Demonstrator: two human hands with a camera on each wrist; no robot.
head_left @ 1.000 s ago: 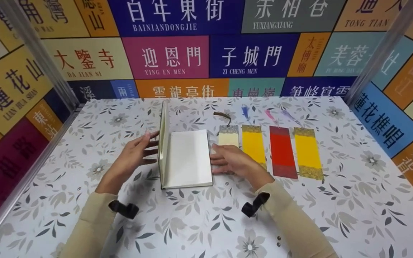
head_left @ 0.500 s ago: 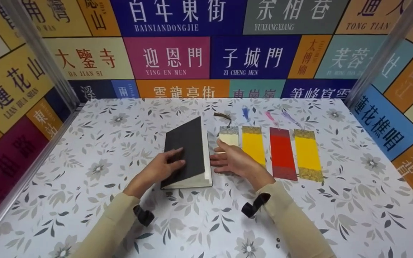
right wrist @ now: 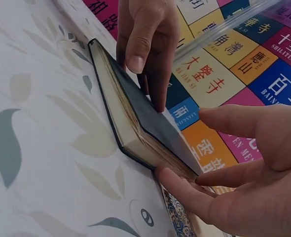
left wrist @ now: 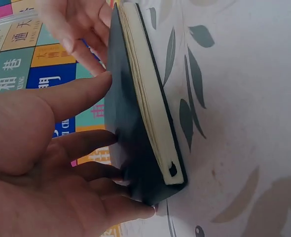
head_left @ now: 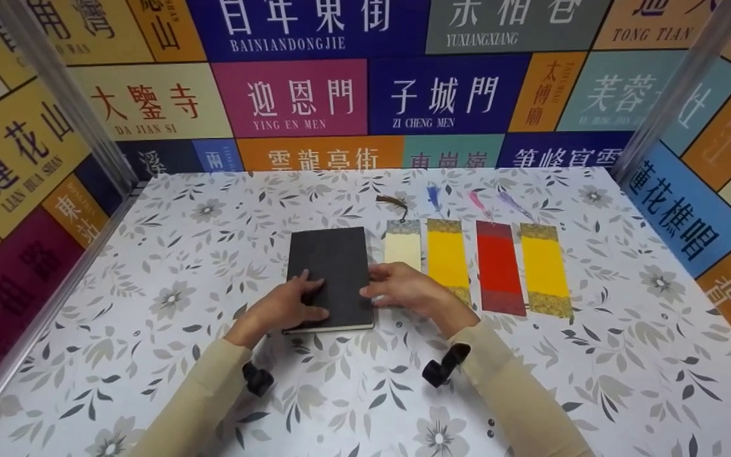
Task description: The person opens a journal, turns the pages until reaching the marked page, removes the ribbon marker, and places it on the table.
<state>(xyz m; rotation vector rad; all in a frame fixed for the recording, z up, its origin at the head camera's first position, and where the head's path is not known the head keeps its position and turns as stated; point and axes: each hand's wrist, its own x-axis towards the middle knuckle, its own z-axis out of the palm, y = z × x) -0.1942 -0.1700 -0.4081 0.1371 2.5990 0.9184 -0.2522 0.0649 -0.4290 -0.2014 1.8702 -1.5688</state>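
A black-covered notebook (head_left: pixel 340 254) lies closed on the flower-patterned table (head_left: pixel 213 393). On its cover rest the fingertips of my left hand (head_left: pixel 280 306), spread and fairly straight, near the left side. My right hand (head_left: pixel 407 292) is at the notebook's right edge, its fingers extended. In the right wrist view, two of its fingertips touch the page edges of the notebook (right wrist: pixel 150 118) while the thumb stays above the cover. Cream page edges of the notebook (left wrist: pixel 140 94) show in the left wrist view. Under my right hand, a cream bookmark (head_left: pixel 403 244) is partly hidden.
Right of the cream bookmark lie a yellow bookmark (head_left: pixel 447 254), a red bookmark (head_left: pixel 497 263) and another yellow bookmark (head_left: pixel 543 260). Their tassels point to the back. Colourful panels with Chinese lettering (head_left: pixel 302 95) enclose the table at the back and sides.
The notebook's cover, upright a second ago, has swung over to the right and is now down flat. My left hand moved right with it; my right hand shifted slightly left to the notebook's edge.
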